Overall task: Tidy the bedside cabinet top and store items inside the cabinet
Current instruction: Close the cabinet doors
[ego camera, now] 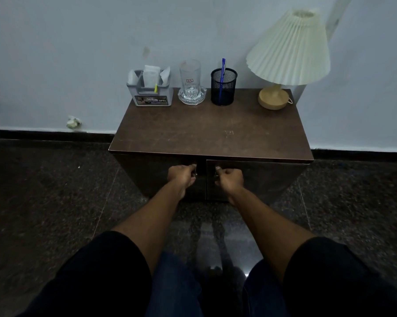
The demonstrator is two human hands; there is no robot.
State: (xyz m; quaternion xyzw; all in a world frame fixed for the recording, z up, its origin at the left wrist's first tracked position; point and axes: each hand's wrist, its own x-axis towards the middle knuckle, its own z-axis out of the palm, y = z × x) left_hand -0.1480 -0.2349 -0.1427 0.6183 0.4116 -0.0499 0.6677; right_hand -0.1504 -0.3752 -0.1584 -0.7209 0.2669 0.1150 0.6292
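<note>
Gripping the door handles on the front of the cabinet with curled fingers, left hand and right hand flanked doors seemingly shut, while organiser, glass, pen pot and lamp lined its back edge, so tidying looked almost done.

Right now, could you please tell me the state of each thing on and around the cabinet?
Left hand, grips left handle.
Right hand, grips right handle.
Cabinet doors, shut or barely ajar.
Glass, upright, empty, on coaster.
Pen holder, upright, holding one blue pen.
Organizer, upright, stuffed with papers.
Lamp, upright, unlit.
</note>
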